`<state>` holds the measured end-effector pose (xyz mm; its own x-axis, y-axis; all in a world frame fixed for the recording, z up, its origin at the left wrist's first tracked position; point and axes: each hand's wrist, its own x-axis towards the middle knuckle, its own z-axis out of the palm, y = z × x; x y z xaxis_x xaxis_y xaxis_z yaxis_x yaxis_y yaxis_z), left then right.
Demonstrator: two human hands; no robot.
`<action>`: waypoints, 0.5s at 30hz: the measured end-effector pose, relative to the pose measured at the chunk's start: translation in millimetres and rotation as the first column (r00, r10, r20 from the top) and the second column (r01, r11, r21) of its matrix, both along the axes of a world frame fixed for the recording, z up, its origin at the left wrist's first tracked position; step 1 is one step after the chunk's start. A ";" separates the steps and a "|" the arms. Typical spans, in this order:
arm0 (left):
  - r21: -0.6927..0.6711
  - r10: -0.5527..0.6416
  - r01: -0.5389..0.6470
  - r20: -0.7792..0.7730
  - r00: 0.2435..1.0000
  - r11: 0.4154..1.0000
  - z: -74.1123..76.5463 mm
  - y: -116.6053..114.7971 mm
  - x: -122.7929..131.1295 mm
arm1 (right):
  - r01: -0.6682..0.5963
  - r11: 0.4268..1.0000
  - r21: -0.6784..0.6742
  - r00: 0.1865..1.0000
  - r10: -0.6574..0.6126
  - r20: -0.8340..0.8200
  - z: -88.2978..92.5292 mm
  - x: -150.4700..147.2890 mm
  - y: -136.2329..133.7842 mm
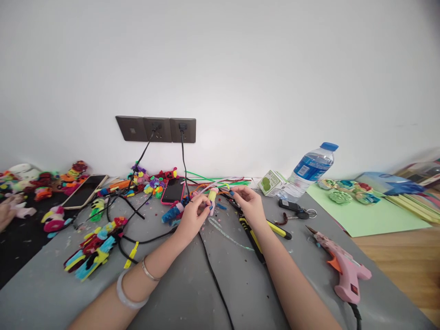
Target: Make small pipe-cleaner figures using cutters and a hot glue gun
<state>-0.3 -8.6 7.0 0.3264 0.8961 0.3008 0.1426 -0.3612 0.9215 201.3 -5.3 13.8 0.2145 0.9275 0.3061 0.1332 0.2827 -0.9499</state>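
Note:
My left hand (196,214) pinches a small pink and yellow fuzzy pipe-cleaner figure (212,196) upright between thumb and fingers. To its right, my right hand (250,204) has thumb and fingertips drawn together; whatever lies between them is too small to make out. A sparkly silver tinsel strand (228,237) curves over the grey mat below the figure. Yellow-and-black-handled pliers (252,238) lie partly hidden under my right forearm. Left of my left hand is a blue fuzzy piece (170,213), beside a pink-cased phone (173,190).
Black cables (211,270) cross the grey mat (165,293). A pink glue gun (347,270), car keys (292,207), a tilted water bottle (311,169) and a small box (271,182) are on the right. Colourful pipe-cleaner figures (94,250) lie left. Another person's hand (8,211) shows far left.

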 end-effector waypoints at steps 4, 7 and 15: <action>0.067 0.016 -0.010 -0.098 0.995 0.998 2.4 -2.5 -0.4 | -0.011 1.000 0.009 0.999 0.012 -0.039 0.9 -0.7 -0.4; 0.144 0.044 -0.019 -0.171 0.984 0.989 1.7 -3.1 -0.8 | 0.005 1.000 0.002 0.998 -0.005 -0.055 1.6 -0.9 -1.0; 0.234 0.042 0.029 -0.294 0.955 0.972 -0.6 -3.2 -2.2 | -0.060 0.998 0.020 0.998 0.060 0.007 5.7 -2.2 -3.9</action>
